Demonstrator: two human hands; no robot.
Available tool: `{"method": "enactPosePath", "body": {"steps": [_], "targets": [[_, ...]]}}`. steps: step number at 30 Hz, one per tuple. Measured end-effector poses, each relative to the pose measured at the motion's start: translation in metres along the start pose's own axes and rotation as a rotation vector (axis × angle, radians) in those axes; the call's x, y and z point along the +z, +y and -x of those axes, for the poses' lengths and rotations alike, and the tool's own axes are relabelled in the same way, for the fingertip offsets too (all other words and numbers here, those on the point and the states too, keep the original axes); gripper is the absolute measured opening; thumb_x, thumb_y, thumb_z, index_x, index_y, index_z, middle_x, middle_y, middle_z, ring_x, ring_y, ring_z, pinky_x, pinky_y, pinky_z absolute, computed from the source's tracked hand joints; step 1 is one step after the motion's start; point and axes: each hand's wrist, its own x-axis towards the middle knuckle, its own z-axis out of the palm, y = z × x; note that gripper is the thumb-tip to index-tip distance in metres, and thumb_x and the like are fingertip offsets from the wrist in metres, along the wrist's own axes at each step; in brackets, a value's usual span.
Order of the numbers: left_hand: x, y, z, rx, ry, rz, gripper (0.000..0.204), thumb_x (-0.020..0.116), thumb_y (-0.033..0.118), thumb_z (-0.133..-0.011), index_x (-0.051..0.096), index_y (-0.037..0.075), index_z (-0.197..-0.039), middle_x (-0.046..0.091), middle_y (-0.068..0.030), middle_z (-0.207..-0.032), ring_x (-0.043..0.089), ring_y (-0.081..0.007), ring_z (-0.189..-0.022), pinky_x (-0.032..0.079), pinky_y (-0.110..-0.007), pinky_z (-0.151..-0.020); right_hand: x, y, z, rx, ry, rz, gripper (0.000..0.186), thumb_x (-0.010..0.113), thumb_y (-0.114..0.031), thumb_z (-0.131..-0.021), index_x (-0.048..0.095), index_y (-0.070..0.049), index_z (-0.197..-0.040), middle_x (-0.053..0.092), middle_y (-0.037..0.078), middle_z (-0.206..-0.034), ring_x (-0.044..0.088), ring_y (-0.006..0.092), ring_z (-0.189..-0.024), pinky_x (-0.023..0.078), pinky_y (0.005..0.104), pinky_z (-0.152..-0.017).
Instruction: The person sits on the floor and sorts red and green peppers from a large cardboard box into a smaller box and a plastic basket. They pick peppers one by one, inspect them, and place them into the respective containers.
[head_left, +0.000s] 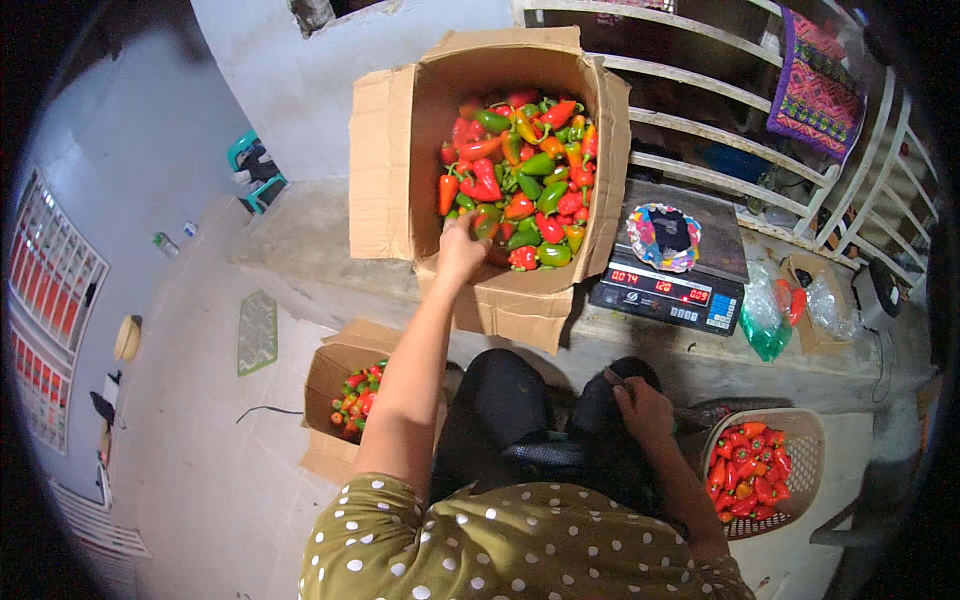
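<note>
My left hand [462,247] reaches over the near flap of a large open cardboard box [385,160]. Its fingers are closed around a red-green pepper [486,222] at the near left of the heap. Red, green and orange peppers [540,168] fill the bottom of this box. Above my right knee, my right hand [645,408] is closed on a small, thin, dark object [612,377]; it resembles a short blade, but its kind is unclear. Below my left forearm a smaller cardboard box [322,385] holds mixed peppers, partly hidden by the arm.
Right of the large box stands a digital scale [660,295] bearing a colourful woven basket [664,238] with something dark inside. A plastic basket [808,450] of red peppers sits at lower right. Plastic bags [768,325] lie beyond the scale, near a white railing [700,85].
</note>
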Motion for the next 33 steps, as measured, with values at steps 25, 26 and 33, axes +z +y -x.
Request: {"method": "enactPosePath", "body": {"steps": [25,26,33], "targets": [[-0.018,0.072,0.183,-0.678,-0.828,2.216,0.048,0.052,0.019,-0.079,0.042,0.004,-0.124,0.056,-0.0165,-0.103,0.058,-0.0272,-0.077,0.053,-0.040,-0.071,-0.041,-0.102,-0.019,-0.305,-0.151,-0.581,0.043,0.059,-0.024,-0.082,0.045,-0.009,-0.121,0.061,0.016,-0.076,0.062,0.0335,-0.071,0.048,0.0370,-0.060],[-0.015,0.074,0.187,-0.661,-0.834,2.183,0.046,0.051,0.021,-0.081,0.042,0.004,-0.123,0.055,-0.0147,-0.100,0.057,-0.0250,-0.073,0.054,-0.037,-0.065,-0.044,-0.109,-0.020,-0.305,-0.178,-0.593,0.043,0.059,-0.023,-0.082,0.046,-0.009,-0.120,0.061,0.016,-0.076,0.062,0.0328,-0.071,0.048,0.0364,-0.060],[-0.015,0.091,0.208,-0.519,-0.802,1.795,0.036,0.054,0.024,-0.085,0.041,0.005,-0.112,0.052,-0.0087,-0.072,0.051,-0.0153,-0.051,0.044,-0.026,-0.041,-0.038,-0.108,-0.018,-0.509,0.030,-0.505,0.039,0.061,-0.027,-0.081,0.051,-0.008,-0.114,0.063,0.016,-0.080,0.064,0.0310,-0.069,0.050,0.0368,-0.057]]}}
